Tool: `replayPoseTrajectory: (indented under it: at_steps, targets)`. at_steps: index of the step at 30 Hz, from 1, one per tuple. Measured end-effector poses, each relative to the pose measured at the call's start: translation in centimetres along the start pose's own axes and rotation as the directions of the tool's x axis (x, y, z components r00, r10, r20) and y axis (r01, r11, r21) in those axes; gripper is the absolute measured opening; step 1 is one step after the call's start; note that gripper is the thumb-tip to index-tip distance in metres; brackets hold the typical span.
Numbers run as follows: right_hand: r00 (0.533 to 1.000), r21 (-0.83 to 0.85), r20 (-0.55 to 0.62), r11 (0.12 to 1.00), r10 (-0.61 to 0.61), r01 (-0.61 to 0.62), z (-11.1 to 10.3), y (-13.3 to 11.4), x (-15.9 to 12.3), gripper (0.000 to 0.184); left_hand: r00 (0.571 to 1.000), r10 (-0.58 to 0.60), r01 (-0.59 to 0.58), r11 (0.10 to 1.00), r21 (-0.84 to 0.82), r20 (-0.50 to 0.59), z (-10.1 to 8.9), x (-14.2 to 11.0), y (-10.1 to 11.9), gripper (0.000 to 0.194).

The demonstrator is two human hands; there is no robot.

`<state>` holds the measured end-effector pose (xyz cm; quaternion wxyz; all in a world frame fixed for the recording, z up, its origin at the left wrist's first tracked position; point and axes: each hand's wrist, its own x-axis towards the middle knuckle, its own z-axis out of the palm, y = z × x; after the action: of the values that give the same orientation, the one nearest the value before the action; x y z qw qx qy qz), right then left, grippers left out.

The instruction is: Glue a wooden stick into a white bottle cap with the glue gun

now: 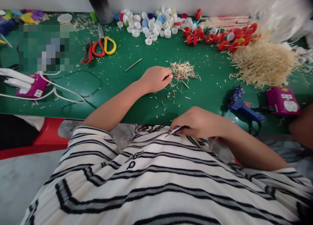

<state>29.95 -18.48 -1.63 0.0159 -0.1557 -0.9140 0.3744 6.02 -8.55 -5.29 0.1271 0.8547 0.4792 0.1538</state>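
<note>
My left hand (156, 79) is closed in a pinch at the left edge of a small pile of pale, curly strands (183, 70) on the green table. What sits between those fingertips is too small to make out. At the table's front edge, close to my shirt, my right hand (198, 123) is closed around a thin, shiny metal tool (177, 129). Its tip points left, and the palm hides the rest. Loose strand bits lie between both hands. A slim metal rod (133, 64) lies beyond my left forearm.
Scissors (110, 45) and red-handled cutters (87, 53) lie back left, near a dark bottle (99, 6). Bottle caps (156, 24) line the back. A larger strand heap (264, 62), blue glue gun (241, 104) and purple box (283, 101) stand right. White cables (66, 92) cross the left.
</note>
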Motion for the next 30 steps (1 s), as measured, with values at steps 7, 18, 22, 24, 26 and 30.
replayPoseTrajectory:
  at_steps: [7, 18, 22, 24, 26, 30]
  targets:
    - [0.850, 0.009, -0.387, 0.923, 0.358, -0.385, -5.4, 4.7, 0.6, 0.031, 1.000, 0.002, -0.002, 0.999, 0.032, 0.000, 0.1, 0.1, -0.1, 0.030]
    - [0.832, -0.184, -0.402, 0.857, 0.382, -0.482, -7.5, 8.0, 3.2, 0.035, 0.992, -0.093, 0.093, 0.996, -0.012, -0.079, -0.7, -0.3, 0.3, 0.020]
    - [0.740, -0.245, -0.463, 0.732, 0.487, -0.635, -7.0, 8.2, 3.6, 0.037, 0.997, -0.069, 0.070, 0.997, 0.025, -0.046, -1.1, -0.4, 0.3, 0.021]
    - [0.702, -0.238, -0.503, 0.701, 0.503, -0.673, -6.8, 8.2, 3.7, 0.039, 0.997, -0.067, 0.069, 0.996, 0.050, -0.048, -1.1, -0.4, 0.4, 0.023]
    - [0.688, -0.224, -0.533, 0.702, 0.492, -0.676, -6.6, 8.1, 3.8, 0.041, 0.996, -0.077, 0.081, 0.994, 0.076, -0.053, -0.9, -0.4, 0.4, 0.025]
    - [0.673, -0.206, -0.558, 0.705, 0.485, -0.679, -6.2, 8.1, 3.8, 0.042, 0.995, -0.099, 0.102, 0.986, 0.130, -0.026, -0.6, -0.4, 0.3, 0.030]
